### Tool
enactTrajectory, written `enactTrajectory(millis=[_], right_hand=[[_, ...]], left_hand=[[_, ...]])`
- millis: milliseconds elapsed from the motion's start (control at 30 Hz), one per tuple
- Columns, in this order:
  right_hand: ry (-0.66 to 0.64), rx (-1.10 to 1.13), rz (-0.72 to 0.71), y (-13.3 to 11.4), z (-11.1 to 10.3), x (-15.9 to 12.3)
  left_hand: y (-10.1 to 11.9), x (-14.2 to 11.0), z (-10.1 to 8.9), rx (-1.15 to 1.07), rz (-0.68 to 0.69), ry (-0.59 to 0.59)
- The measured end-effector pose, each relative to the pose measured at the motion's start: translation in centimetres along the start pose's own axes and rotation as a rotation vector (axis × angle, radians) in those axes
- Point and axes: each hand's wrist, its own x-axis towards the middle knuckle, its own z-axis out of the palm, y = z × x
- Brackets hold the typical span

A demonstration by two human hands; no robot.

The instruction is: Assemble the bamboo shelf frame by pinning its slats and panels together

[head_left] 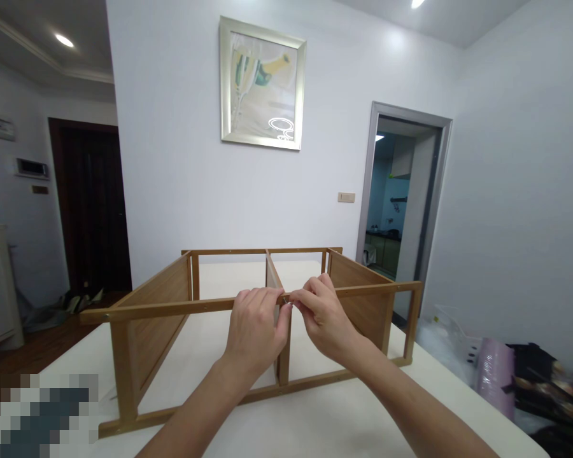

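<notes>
A wooden shelf frame lies on its side on a white table, with panels at both ends and a narrower divider in the middle. My left hand is closed on the near upper rail, fingers over the top and thumb in front, just left of where the divider meets it. Right beside it, my right hand pinches a small shiny metal piece against the rail at that joint. Fingertips cover most of the piece, so its kind cannot be told.
A blurred-out patch covers the table's near left corner. At the right, beyond the table edge, are a pink roll, clear plastic and dark bundles. A white wall with a framed picture stands behind, with a doorway to its right.
</notes>
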Motion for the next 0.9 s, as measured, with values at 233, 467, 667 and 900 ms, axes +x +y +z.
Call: enactTrajectory(millis=[233,467,667,900], right_hand=[[0.188,-0.006,0.06,-0.5,1.6,-1.3],[0.224,-0.078,0.046,-0.4,1.5,-1.4],[0.198,-0.069,0.018,-0.2,0.8,-1.1],[0.202,-0.195,-0.095,-0.1,1.7,-1.8]], left_hand=[[-0.1,0.0,0.1,0.0,0.007,0.013],[-0.2,-0.1,0.1,-0.01,0.0,-0.002],[-0.3,0.0,0.2,-0.011,-0.011,-0.003],[-0.5,-0.2,0.3,-0.01,-0.012,-0.002]])
